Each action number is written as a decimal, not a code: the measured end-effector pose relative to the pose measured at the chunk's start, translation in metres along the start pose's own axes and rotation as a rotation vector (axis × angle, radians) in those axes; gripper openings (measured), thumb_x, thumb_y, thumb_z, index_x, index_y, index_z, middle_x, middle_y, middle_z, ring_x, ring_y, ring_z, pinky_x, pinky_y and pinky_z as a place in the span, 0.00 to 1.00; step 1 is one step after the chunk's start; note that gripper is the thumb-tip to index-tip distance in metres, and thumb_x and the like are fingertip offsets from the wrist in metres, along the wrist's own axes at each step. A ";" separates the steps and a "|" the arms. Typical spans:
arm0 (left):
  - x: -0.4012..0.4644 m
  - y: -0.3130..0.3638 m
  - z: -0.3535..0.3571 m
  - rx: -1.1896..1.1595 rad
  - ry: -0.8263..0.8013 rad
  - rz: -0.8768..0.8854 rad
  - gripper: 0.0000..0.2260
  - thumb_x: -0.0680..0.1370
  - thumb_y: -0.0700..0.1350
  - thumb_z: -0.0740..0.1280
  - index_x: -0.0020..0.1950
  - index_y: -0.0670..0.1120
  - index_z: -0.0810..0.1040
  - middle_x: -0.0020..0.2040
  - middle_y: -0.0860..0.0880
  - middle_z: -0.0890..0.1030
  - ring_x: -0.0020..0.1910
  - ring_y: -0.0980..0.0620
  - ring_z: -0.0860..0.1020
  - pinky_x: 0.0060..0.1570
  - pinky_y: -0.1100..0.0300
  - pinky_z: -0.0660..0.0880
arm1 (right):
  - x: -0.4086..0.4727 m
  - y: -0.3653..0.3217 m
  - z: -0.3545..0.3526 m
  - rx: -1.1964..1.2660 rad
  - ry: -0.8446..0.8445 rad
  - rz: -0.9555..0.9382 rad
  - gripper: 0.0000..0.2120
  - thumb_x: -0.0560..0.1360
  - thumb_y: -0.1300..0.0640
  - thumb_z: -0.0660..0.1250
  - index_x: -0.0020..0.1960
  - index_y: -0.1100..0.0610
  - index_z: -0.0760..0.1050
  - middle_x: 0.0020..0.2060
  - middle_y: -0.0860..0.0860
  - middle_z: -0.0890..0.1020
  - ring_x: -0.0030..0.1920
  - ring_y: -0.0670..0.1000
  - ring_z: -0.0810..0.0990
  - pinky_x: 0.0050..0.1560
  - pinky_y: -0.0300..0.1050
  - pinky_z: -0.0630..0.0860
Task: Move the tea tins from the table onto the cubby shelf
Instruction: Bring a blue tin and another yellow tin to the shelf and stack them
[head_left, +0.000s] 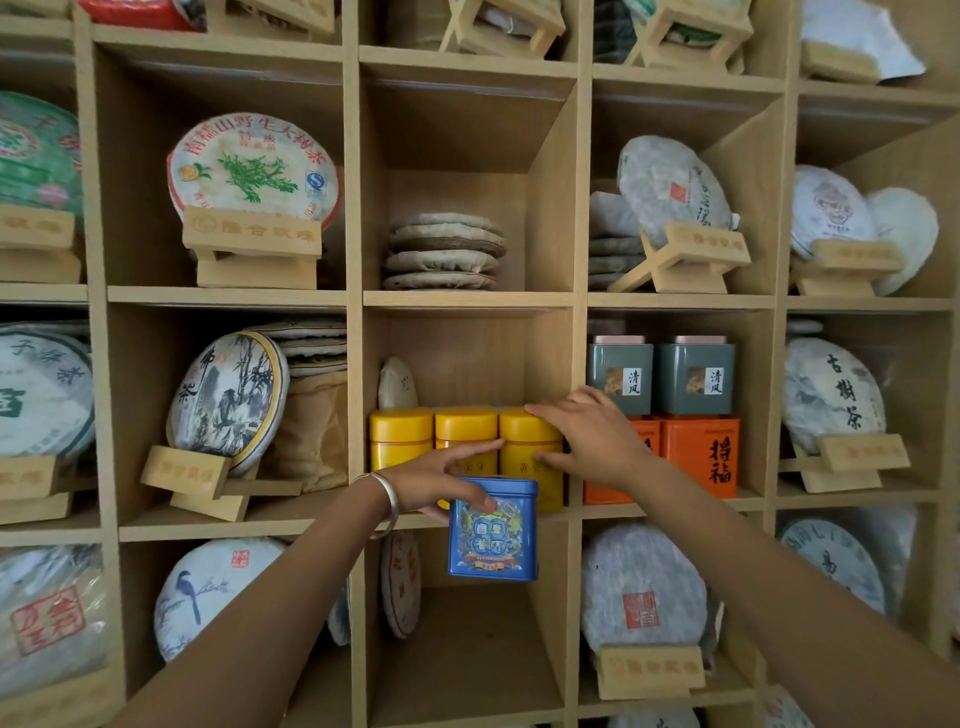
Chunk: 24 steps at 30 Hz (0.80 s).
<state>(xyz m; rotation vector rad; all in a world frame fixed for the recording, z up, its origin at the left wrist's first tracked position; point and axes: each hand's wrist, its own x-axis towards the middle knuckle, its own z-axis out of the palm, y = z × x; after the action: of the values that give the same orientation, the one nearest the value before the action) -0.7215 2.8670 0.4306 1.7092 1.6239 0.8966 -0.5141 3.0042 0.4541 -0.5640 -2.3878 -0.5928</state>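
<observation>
Left grip (436, 480): the hand holds a blue tin (492, 527) by its top, thumb across the front upper edge and the other fingers reaching behind it, index finger stretched out toward the yellow tins. A silver bangle (387, 501) sits on that wrist. The blue tin hangs upright in front of the shelf edge, its lower half overlapping the cubby below the middle one; whether its base touches anything cannot be told.

Right grip (587, 441): the hand is on the rightmost yellow tin (530, 457), fingers curved over its lid and thumb pressed against its side, so the tin is clasped from the right. The forearm crosses in front of an orange tin (618, 460) in the next cubby.

Just behind the hands, three yellow tins stand in a row at the front of the middle cubby of the cubby shelf (353, 364): the left yellow tin (400, 439), the middle yellow tin (466, 428) and the one under the right hand, side by side and touching or nearly so. Behind them a wrapped tea cake (397, 384) stands on edge against the back.

In the cubby to the right, a second orange tin (701, 454) stands beside the half-hidden one, and two grey-green tins (660, 376) rest on top of them.

Farther up, the cubby above the middle one holds a flat stack of wrapped tea cakes (444, 252). Other cubbies hold round tea cakes propped on wooden stands (252, 247).
</observation>
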 end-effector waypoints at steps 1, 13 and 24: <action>0.000 0.000 0.001 0.003 -0.001 0.000 0.32 0.69 0.49 0.75 0.66 0.71 0.65 0.62 0.50 0.77 0.56 0.52 0.80 0.47 0.57 0.81 | 0.000 0.001 0.000 -0.016 -0.006 -0.011 0.31 0.75 0.39 0.64 0.74 0.48 0.62 0.67 0.49 0.74 0.67 0.51 0.68 0.74 0.51 0.50; 0.002 -0.002 0.008 -0.001 -0.016 -0.014 0.33 0.70 0.47 0.75 0.69 0.68 0.64 0.61 0.48 0.77 0.56 0.52 0.80 0.48 0.58 0.80 | 0.002 0.005 0.009 -0.135 -0.010 -0.070 0.32 0.77 0.40 0.60 0.75 0.52 0.59 0.69 0.51 0.72 0.71 0.51 0.65 0.74 0.50 0.37; -0.006 -0.003 0.010 0.003 0.030 0.034 0.31 0.72 0.45 0.74 0.69 0.66 0.64 0.60 0.49 0.78 0.55 0.52 0.80 0.50 0.56 0.80 | -0.005 0.001 0.008 -0.010 0.003 -0.048 0.33 0.78 0.43 0.61 0.77 0.55 0.54 0.75 0.53 0.63 0.76 0.51 0.57 0.75 0.47 0.40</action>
<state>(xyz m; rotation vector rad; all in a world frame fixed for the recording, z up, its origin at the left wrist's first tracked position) -0.7157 2.8616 0.4216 1.7384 1.6210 0.9404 -0.5134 3.0085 0.4454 -0.5108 -2.4029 -0.6266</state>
